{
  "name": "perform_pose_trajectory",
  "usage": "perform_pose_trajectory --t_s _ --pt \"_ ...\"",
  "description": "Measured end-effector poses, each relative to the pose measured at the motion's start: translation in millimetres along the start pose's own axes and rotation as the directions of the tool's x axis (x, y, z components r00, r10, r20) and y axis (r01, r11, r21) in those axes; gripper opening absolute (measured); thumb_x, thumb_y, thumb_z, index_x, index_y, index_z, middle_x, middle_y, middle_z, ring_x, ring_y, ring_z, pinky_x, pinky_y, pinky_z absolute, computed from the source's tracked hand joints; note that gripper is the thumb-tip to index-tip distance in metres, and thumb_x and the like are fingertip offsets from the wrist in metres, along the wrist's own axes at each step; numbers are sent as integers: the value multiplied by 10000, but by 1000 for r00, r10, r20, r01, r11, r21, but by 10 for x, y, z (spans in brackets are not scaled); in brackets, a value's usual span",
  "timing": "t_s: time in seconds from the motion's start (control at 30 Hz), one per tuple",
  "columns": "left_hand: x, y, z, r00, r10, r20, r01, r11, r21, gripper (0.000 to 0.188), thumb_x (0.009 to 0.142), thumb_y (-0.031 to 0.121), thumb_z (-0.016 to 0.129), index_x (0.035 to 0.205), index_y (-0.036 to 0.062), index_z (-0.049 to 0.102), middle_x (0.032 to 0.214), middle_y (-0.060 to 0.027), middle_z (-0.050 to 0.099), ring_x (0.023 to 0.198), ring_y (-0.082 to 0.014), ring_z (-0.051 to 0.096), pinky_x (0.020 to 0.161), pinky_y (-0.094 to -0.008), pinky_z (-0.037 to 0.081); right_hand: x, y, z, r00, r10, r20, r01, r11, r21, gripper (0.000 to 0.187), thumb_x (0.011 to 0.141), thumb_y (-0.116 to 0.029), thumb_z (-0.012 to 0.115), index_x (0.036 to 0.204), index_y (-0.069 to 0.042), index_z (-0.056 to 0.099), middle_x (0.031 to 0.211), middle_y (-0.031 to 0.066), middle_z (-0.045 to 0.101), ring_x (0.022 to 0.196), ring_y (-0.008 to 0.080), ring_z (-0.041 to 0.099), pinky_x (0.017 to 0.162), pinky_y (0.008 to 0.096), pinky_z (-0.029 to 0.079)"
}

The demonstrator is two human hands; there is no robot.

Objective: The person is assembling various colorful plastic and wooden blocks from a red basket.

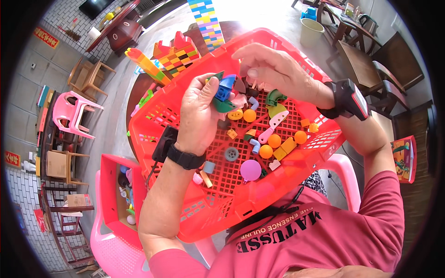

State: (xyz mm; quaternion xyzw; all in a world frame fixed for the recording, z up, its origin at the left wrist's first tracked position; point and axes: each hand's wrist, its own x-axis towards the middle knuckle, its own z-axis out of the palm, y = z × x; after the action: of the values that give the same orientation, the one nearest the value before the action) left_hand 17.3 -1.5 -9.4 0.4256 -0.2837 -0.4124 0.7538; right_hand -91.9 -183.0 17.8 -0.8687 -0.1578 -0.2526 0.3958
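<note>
Box (109,187), red and holding toys, sits on a pink chair (111,248) at your left. Your left hand (197,111) has its fingers clamped on blue and green toy pieces (223,94), above the red basket (296,166). Your right hand (282,72), thumb and forefinger apart, hovers just beside those pieces.

Left grip (198,105) pinched, right grip (280,72) loosely curled, forearms (162,201) angled inward
</note>
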Motion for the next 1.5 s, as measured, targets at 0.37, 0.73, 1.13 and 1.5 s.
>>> perform_pose_trajectory --t_s 0.37,0.73,1.13,1.5 --pt "8 -42 31 999 -41 16 41 998 -39 271 935 232 545 1076 17 460 917 -96 606 767 -168 641 643 -282 532 -11 67 65 991 116 64 -109 989 -100 173 822 -79 664 959 -15 581 836 39 591 746 81 572 676 238 473" --pt "33 -60 16 1000 -15 3 15 1000 8 245 957 245 493 1098 45 476 980 -85 615 867 -198 649 666 -342 552 -31 161 82 944 325 47 -324 895 307 133 842 -27 633 962 -17 578 864 2 613 796 50 576 707 213 480" --pt "10 -51 36 1000 -23 13 21 992 126 214 948 193 515 1100 45 485 984 -101 634 879 -183 650 694 -325 543 -30 146 73 993 121 -4 -121 993 -12 198 756 -28 683 916 -8 568 854 55 601 763 129 598 663 256 486" --pt "8 -19 60 988 -151 43 152 988 -29 224 921 164 563 1068 7 497 966 -97 624 858 -169 649 761 -347 573 -39 165 21 997 -75 19 77 976 -205 233 706 -42 719 887 -29 572 898 63 560 770 193 580 658 287 492"
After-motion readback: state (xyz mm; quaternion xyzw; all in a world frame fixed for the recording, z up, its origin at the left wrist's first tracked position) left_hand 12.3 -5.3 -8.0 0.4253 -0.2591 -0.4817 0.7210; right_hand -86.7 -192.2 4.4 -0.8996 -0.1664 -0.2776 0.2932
